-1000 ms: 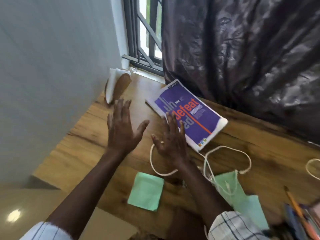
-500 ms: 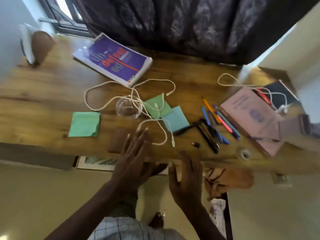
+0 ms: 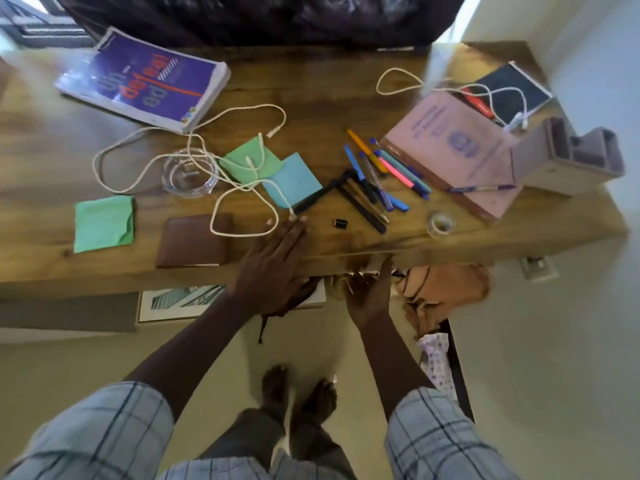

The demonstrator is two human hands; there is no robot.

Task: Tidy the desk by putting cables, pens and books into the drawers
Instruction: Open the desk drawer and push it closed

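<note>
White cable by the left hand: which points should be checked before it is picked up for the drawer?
1. Left hand free: ok, fingers straight, holding nothing.
2. White cable within reach: ok, its loop lies at the fingertips.
3. Cable free of other things: not ok, it crosses the glass dish and green pad.
4. Drawer open: cannot tell, right hand reaches under the desk edge.

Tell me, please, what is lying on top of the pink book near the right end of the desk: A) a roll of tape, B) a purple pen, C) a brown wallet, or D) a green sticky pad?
B: a single purple pen lies across the near corner of the pink book.
</note>
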